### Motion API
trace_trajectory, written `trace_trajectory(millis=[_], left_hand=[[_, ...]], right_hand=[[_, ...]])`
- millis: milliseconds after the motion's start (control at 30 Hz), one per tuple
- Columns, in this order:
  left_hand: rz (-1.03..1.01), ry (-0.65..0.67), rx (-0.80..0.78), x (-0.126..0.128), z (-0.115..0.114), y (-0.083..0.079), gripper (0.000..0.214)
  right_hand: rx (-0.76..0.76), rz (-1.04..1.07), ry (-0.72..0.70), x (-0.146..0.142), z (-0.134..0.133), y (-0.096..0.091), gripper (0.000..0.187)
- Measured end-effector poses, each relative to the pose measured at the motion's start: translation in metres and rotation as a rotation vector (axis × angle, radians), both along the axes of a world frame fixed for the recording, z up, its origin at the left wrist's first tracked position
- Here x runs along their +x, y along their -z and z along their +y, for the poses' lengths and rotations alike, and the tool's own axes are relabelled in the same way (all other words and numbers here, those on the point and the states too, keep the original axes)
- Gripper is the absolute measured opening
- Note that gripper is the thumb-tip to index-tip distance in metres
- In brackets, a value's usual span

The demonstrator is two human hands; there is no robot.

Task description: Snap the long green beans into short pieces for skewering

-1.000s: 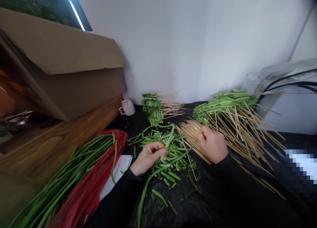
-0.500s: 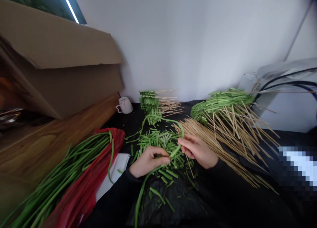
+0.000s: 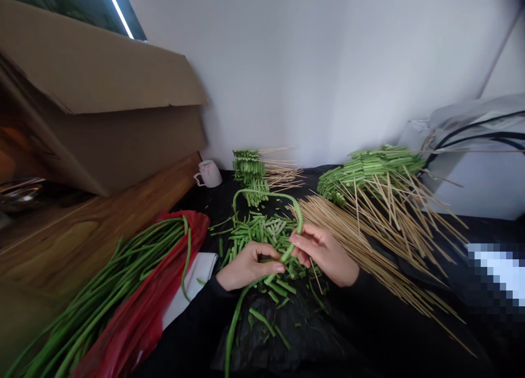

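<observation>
A long green bean (image 3: 267,193) loops up and over between my hands, with one end hanging down at the lower left. My left hand (image 3: 251,266) pinches it between thumb and fingers. Close by on the right, my right hand (image 3: 326,252) also grips the bean, its fingers curled inward. Beneath both hands lies a heap of cut bean pieces (image 3: 262,227) on black plastic sheeting (image 3: 295,345). A few cut pieces lie nearer to me. Part of the heap is hidden by my hands.
At left, whole long beans (image 3: 102,290) lie on a red plastic bag (image 3: 139,318), beside a cardboard box (image 3: 143,143). Bean skewers (image 3: 250,170) are stacked behind, near a white mug (image 3: 209,173). More skewered beans (image 3: 373,170) and loose bamboo sticks (image 3: 348,230) lie right.
My right hand has shifted slightly left and down along the bean, closer to my left hand. The bean's loop has changed shape a little. The whole view has drifted slightly.
</observation>
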State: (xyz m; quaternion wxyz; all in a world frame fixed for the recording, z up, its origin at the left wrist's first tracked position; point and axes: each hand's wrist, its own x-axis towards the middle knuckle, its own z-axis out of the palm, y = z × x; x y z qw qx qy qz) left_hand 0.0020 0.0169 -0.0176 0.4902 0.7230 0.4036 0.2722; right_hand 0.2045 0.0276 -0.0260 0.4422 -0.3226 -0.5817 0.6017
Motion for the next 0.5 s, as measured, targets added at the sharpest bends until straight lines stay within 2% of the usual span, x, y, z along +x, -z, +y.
trace_trajectory(millis=[167,267,500], left_hand=[[-0.065,-0.1,0.031,-0.001,0.002,0.002,0.034],[-0.158,-0.207,0.021,-0.002,0.003,0.006,0.036],[-0.529,-0.325,-0.236,0.002,0.006,0.013,0.037]], right_hand=[[-0.079,0.16,0.137,0.0,0.003,0.001,0.022],[-0.127,0.221,0.154,0.0,0.004,0.0,0.024],[-0.08,0.197,0.093,-0.002,0.003,0.002,0.022]])
